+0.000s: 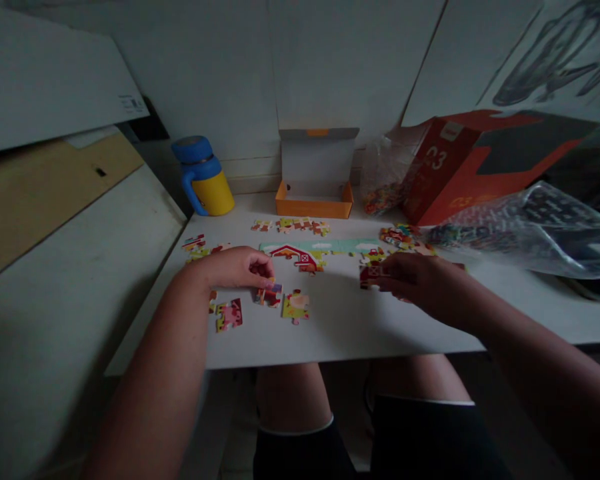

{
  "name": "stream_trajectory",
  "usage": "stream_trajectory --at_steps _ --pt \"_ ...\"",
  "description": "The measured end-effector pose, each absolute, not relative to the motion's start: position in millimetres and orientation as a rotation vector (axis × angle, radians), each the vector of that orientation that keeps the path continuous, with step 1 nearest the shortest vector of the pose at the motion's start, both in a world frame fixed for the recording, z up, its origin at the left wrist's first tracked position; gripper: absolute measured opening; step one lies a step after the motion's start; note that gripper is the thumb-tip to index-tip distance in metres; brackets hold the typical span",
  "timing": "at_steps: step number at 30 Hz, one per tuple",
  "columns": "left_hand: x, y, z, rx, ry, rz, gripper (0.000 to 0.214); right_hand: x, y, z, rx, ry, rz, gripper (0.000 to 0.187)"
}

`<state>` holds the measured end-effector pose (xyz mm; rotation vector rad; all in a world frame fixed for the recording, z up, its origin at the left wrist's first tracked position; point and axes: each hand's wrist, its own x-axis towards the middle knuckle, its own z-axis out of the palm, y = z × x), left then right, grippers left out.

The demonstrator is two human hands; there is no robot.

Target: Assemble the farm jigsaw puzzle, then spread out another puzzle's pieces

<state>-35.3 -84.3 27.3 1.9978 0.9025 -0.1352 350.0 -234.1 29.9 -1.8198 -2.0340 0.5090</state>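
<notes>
Looks to me like a home room, a spare corner used for play. Evidence: small white table (340,327) pushed against a plain wall, children's jigsaw pieces (295,305) spread on it, a blue-and-yellow drinking mug (205,177), an orange toy box (460,167), and loose boards (40,193) leaning at left. Light is dim.

Just beyond the fingertips of my left hand (235,267) lies a small jigsaw piece (271,294), red, blue and yellow, flat, its top edge touched. My right hand (420,280) pinches a red piece (369,274) with white marks at its fingertips, held low.
</notes>
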Motion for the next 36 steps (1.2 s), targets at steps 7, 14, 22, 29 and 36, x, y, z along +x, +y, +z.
stream_trajectory --at_steps 7,14,22,29,36 --pt "-40 -77 32 1.993 1.045 0.172 0.052 236 -173 34 -1.568 -2.044 0.736 0.019" --pt "-40 -70 23 1.944 0.997 0.423 0.029 188 -148 12 -1.384 -1.995 0.785 0.021" --pt "-39 -61 7 1.895 1.155 0.382 0.021 209 -151 7 -1.499 -2.077 0.651 0.016" --pt "-40 -54 -8 2.026 1.24 0.497 0.02 202 -153 -1 -1.481 -2.16 0.601 0.01" --pt "-37 -58 -4 2.1 1.274 0.508 0.012 200 -155 -1 -1.525 -2.201 0.596 0.013"
